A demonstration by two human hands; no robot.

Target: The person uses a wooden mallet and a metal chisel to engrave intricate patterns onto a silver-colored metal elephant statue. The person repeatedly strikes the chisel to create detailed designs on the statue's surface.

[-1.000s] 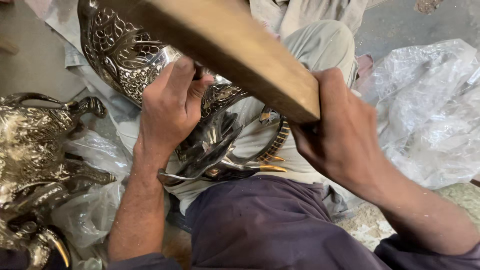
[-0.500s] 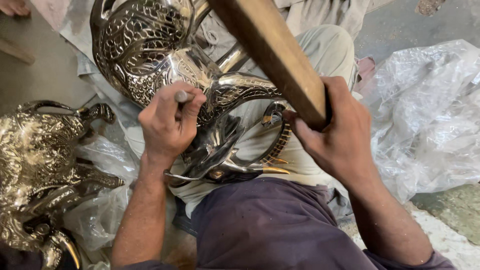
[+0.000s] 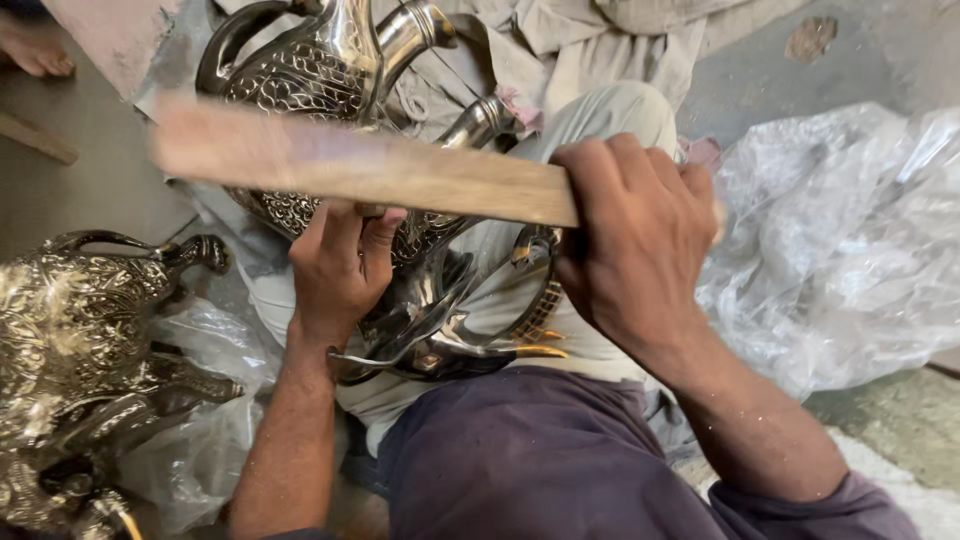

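On my lap lies the silver ewer, steadied by my left hand, fingers closed on its body, while my right hand grips the stick raised above it.

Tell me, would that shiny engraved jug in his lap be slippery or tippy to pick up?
Probably slippery: the ornate metal jug is polished to a mirror shine. Likely stiff and fairly heavy, being metal. Its rounded body may roll, which fits the left hand steadying it on the lap.

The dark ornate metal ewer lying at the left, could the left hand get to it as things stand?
Probably yes: the dark ornate metal ewer lies uncovered beside the left forearm, nothing between. But the left hand is pressed on the shiny embossed silver vessel and must let go.
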